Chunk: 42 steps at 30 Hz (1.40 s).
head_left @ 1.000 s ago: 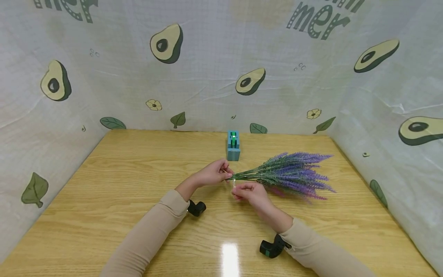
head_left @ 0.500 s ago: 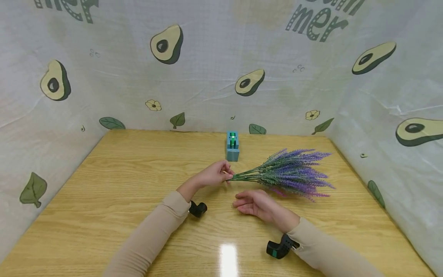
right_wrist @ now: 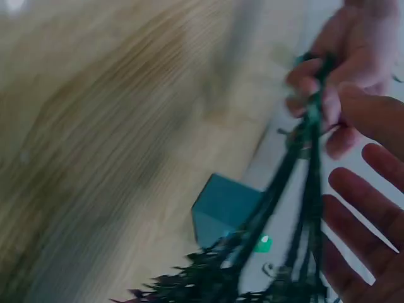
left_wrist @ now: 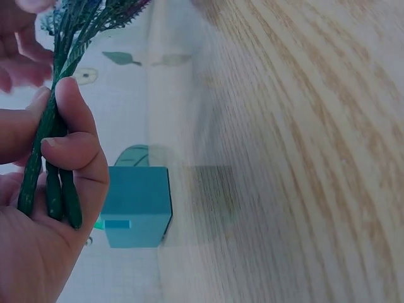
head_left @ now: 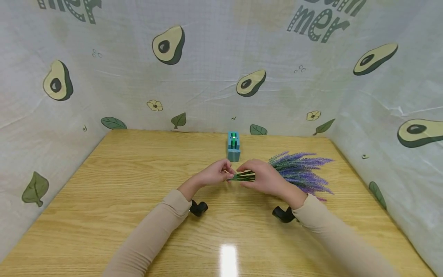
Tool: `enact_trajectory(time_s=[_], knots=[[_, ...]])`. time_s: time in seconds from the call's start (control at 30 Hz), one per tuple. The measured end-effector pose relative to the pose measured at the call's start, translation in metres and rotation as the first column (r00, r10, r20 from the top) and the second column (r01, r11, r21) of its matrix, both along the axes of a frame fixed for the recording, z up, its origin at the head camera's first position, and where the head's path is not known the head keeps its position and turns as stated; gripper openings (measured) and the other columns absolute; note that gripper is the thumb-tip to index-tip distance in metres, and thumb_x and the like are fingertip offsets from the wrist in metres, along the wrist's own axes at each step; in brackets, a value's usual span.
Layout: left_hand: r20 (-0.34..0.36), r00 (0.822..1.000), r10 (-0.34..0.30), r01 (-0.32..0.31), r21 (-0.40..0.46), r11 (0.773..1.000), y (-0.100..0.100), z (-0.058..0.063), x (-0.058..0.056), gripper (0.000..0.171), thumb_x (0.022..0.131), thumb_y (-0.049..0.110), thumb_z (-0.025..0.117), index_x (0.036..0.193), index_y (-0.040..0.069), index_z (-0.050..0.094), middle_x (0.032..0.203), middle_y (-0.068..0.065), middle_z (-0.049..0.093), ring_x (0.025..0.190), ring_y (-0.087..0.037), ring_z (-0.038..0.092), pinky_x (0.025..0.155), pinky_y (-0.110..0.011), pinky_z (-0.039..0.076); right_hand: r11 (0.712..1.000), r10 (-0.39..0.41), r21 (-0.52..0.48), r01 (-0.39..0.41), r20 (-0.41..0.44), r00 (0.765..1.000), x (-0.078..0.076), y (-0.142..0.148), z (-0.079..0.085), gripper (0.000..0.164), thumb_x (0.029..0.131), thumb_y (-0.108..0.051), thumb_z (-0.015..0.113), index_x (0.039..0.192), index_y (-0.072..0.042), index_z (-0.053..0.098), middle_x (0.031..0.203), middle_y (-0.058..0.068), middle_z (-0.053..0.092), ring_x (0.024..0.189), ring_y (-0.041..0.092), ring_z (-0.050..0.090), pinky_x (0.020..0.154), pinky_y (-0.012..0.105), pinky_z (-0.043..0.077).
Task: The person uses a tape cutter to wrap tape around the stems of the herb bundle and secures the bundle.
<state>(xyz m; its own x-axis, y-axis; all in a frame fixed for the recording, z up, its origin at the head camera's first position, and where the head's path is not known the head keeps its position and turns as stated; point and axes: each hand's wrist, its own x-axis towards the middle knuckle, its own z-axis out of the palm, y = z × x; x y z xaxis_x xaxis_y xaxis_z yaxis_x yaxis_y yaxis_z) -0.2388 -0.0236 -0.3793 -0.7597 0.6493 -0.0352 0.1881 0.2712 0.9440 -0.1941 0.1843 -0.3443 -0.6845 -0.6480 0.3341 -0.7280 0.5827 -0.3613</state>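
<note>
A bunch of purple lavender [head_left: 308, 171] lies across the wooden table, blossoms to the right and stems to the left. My left hand [head_left: 212, 174] grips the green stems [left_wrist: 33, 165] near their cut ends, which stick out below the fingers in the left wrist view. Green tape seems to wrap the stems just past the fingertips. Around the stems, nearer the blossoms, my right hand [head_left: 266, 177] is spread with thumb and fingers apart; the right wrist view shows its straight fingers [right_wrist: 363, 218] beside the stems. It hides part of the bunch in the head view.
A blue tape dispenser [head_left: 233, 155] with a green roll stands behind the hands, toward the back edge of the table [head_left: 145, 161]. A cloth printed with avocados [head_left: 200, 84] hangs along the back and both sides.
My right hand let go of a small pale strip at the stems, drew back toward me, then moved forward and over the stems with its fingers spread. The left hand stays on the stems.
</note>
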Motion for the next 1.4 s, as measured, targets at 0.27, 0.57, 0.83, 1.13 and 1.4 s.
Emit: enact_trajectory(time_s=[0.27, 0.57, 0.83, 1.13, 1.4], knots=[[0.008, 1.000, 0.024, -0.024, -0.007, 1.000, 0.002, 0.002, 0.000, 0.010, 0.094, -0.005, 0.050, 0.092, -0.001, 0.041, 0.103, -0.018, 0.062, 0.090, -0.039, 0.061, 0.071, -0.038, 0.048, 0.962, -0.065, 0.267, 0.062, 0.004, 0.998, -0.016, -0.001, -0.003, 0.030, 0.076, -0.013, 0.078, 0.101, -0.011, 0.062, 0.086, 0.000, 0.065, 0.072, 0.013, 0.060, 0.062, 0.031, 0.049], [-0.064, 0.998, 0.010, -0.015, -0.077, 0.997, 0.001, -0.001, 0.002, 0.009, 0.095, 0.001, 0.051, 0.103, -0.002, 0.051, 0.105, -0.013, 0.053, 0.084, -0.032, 0.062, 0.071, -0.036, 0.050, 0.981, 0.080, 0.165, -0.103, 0.136, 0.987, -0.025, 0.013, -0.009, 0.016, 0.084, -0.007, 0.069, 0.100, -0.008, 0.068, 0.096, 0.002, 0.066, 0.085, 0.015, 0.063, 0.073, 0.031, 0.052], [-0.083, 0.986, 0.147, -0.153, -0.082, 0.985, 0.002, -0.007, 0.011, 0.012, 0.093, 0.013, 0.059, 0.099, 0.007, 0.067, 0.090, -0.003, 0.062, 0.078, -0.025, 0.064, 0.064, -0.029, 0.052, 0.983, 0.110, 0.135, -0.123, 0.103, 0.989, -0.024, 0.014, -0.012, 0.018, 0.084, -0.005, 0.069, 0.101, -0.003, 0.070, 0.097, 0.007, 0.068, 0.087, 0.018, 0.064, 0.074, 0.029, 0.052], [-0.220, 0.921, 0.321, -0.334, -0.020, 0.943, 0.008, -0.012, 0.024, 0.013, 0.080, 0.022, 0.075, 0.092, 0.016, 0.075, 0.087, 0.005, 0.068, 0.070, -0.012, 0.059, 0.061, -0.027, 0.049, 0.990, 0.111, 0.083, -0.114, 0.041, 0.993, -0.020, 0.012, -0.013, 0.017, 0.081, -0.001, 0.070, 0.098, -0.002, 0.071, 0.093, 0.008, 0.068, 0.084, 0.019, 0.065, 0.071, 0.028, 0.053], [-0.327, 0.876, 0.354, -0.376, -0.004, 0.927, 0.011, -0.013, 0.024, 0.011, 0.076, 0.015, 0.079, 0.087, 0.015, 0.076, 0.084, 0.005, 0.068, 0.068, -0.010, 0.057, 0.059, -0.024, 0.048, 0.994, 0.100, 0.036, -0.103, 0.061, 0.993, -0.019, 0.012, -0.013, 0.017, 0.081, -0.001, 0.070, 0.099, -0.001, 0.071, 0.094, 0.009, 0.069, 0.084, 0.019, 0.065, 0.070, 0.027, 0.053]])
